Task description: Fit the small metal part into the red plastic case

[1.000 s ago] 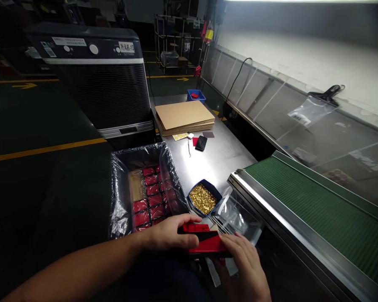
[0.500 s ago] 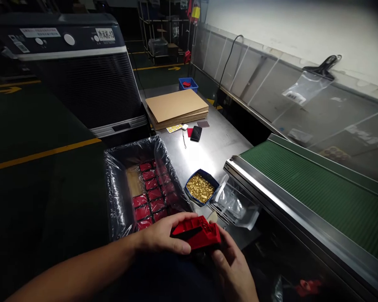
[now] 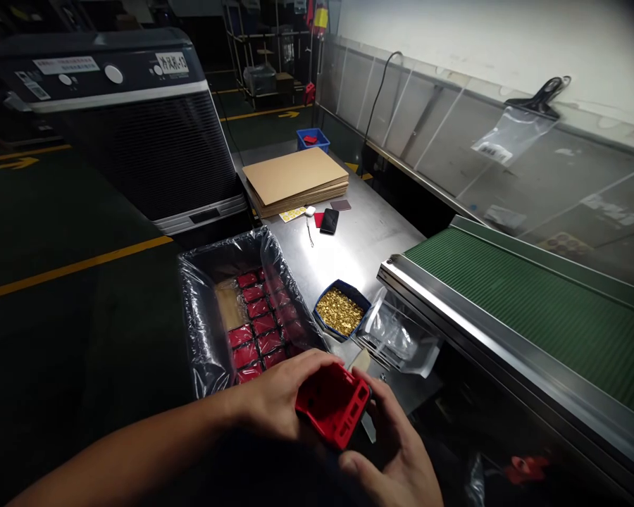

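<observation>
Live on the head feed: the red box (image 3: 332, 406) sits low in the frame, held between both hands just above the edge of the steel surface (image 3: 375, 260). It's tilted, open side up towards the camera, and I'd say it's held that way so the hollow inside can be seen. Left arm reaches in from the lower left, with the left hand (image 3: 280, 394) cupping the box's near side, fingers wrapped over its top edge. Right hand (image 3: 396, 451) braces the opposite side, thumb low and fingers curled up around the end. So that's 2 closed grips, both on the box, and neither is slack.

Just past the right fingers, a pale card tab (image 3: 360, 360) pokes up near the box. To the left, the plastic-lined crate (image 3: 203, 331) holds rows of red packs (image 3: 253, 317) within easy reach, and the liner looks there to protect them. Ahead, the blue tray of gold pieces (image 3: 341, 311) and a clear plastic bag (image 3: 396, 334) sit close by, with the green conveyor belt (image 3: 528, 303) along the right. Further up the surface, I've got a stack of cardboard sheets (image 3: 294, 182).
</observation>
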A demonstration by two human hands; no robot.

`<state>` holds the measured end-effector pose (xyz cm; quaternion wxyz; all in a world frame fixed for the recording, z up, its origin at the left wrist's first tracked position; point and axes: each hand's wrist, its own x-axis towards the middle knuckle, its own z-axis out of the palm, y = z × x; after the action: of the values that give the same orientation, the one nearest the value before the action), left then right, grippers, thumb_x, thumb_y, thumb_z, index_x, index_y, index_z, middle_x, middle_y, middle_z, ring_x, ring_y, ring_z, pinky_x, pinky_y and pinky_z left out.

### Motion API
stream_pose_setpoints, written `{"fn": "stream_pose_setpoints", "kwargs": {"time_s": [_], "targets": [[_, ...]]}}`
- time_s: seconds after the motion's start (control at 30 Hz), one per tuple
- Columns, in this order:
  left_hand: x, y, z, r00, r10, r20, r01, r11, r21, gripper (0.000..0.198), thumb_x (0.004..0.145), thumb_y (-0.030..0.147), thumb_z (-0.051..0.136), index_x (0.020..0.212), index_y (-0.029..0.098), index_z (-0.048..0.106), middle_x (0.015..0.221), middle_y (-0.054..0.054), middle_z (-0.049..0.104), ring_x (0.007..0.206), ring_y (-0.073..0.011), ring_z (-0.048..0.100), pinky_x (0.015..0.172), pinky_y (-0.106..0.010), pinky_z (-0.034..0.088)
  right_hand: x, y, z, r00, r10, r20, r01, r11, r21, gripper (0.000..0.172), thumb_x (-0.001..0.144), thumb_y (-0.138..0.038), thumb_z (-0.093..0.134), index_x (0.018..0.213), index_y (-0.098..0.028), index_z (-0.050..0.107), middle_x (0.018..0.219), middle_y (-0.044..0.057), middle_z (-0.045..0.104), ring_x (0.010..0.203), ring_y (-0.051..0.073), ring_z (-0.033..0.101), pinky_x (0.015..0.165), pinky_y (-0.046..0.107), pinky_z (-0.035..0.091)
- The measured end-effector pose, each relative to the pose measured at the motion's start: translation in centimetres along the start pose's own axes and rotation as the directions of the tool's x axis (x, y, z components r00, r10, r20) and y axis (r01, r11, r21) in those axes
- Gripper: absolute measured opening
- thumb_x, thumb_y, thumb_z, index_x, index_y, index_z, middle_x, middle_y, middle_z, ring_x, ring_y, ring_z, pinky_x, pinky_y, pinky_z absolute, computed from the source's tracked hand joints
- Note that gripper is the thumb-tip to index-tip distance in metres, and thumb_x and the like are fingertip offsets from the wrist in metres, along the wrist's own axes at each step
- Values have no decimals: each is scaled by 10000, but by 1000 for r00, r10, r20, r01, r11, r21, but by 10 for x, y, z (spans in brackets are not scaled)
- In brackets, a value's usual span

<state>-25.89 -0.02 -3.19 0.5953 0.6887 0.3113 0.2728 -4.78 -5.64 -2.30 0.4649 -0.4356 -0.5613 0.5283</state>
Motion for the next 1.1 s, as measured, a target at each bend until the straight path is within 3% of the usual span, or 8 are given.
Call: {"fn": "stream_pose_setpoints", "kwargs": {"time_s": [0.2, 0.43, 0.6, 0.7, 0.8, 0.87, 1.0, 1.1], "targets": [[-4, 2, 0, 1000, -2, -29, 2, 1000, 16, 1000, 480, 348, 953, 1359, 224, 493, 1273, -105, 563, 1141, -292, 584, 982, -393, 513, -4, -2, 4, 995, 101, 10, -101, 993, 55, 608, 795, -327, 748, 1353, -351, 508, 1334, 39, 568, 1247, 160, 571, 1019, 179, 493], [-7, -1, 0, 991, 128, -44, -124, 988, 94, 1014, 510, 369, 936, 1388, 215, 453, 1292, -125, 555, 1156, -286, 580, 1017, -388, 489, -7, 12, -5, 957, 289, 7, -288, 955, 65, 316, 953, -371, 524, 1245, -296, 619, 1298, 64, 576, 1217, 179, 578, 1036, 241, 498], [-11, -5, 2, 988, 151, -33, -147, 984, 99, 1032, 531, 426, 926, 1406, 225, 417, 1292, -126, 552, 1155, -286, 579, 1025, -383, 480, -3, 10, -7, 978, 210, 5, -210, 978, -2, 307, 920, -379, 579, 1205, -291, 652, 1221, 57, 616, 1147, 160, 602, 991, 218, 507], [-15, -9, 9, 987, 158, -16, -156, 984, 86, 1066, 445, 501, 936, 1348, 204, 454, 1336, -154, 500, 1284, -355, 482, 1087, -436, 432, -1, 16, -3, 936, 352, -27, -350, 935, 59, 372, 933, -496, 518, 1023, -197, 720, 1023, 89, 677, 946, 167, 654, 838, 224, 546], [-25, -17, 21, 994, 107, -5, -106, 993, 42, 1044, 339, 520, 946, 1227, 189, 507, 1282, -161, 492, 1382, -421, 336, 1117, -487, 393, -3, 51, -3, 863, 502, -53, -499, 864, 64, 604, 917, -657, 413, 916, -134, 714, 914, 110, 687, 833, 189, 658, 766, 269, 544], [-35, -22, 27, 999, 15, -39, -15, 1000, -5, 1044, 351, 472, 953, 1244, 205, 483, 1305, -156, 465, 1361, -412, 361, 1107, -482, 400, -8, 92, -11, 841, 527, -120, -537, 840, -76, 638, 866, -701, 454, 981, -125, 701, 958, 109, 685, 897, 212, 652, 838, 301, 531], [-55, -25, 32, 949, -315, 19, 304, 893, -331, 998, 602, 358, 874, 1408, 307, 288, 1326, -123, 466, 1129, -311, 590, 950, -449, 516, -21, 178, -51, 716, 590, -372, -691, 675, -258, 678, 779, -654, 549, 1114, -70, 633, 1038, 158, 660, 976, 274, 640, 925, 386, 501], [-63, -20, 33, 906, -423, 30, 378, 773, -510, 1020, 679, 389, 839, 1461, 345, 185, 1394, -132, 427, 1167, -312, 581, 996, -487, 479, -25, 221, -81, 609, 570, -552, -790, 497, -359, 672, 829, -561, 551, 1268, -53, 508, 1228, 205, 567, 1011, 254, 620, 947, 412, 480]]}}
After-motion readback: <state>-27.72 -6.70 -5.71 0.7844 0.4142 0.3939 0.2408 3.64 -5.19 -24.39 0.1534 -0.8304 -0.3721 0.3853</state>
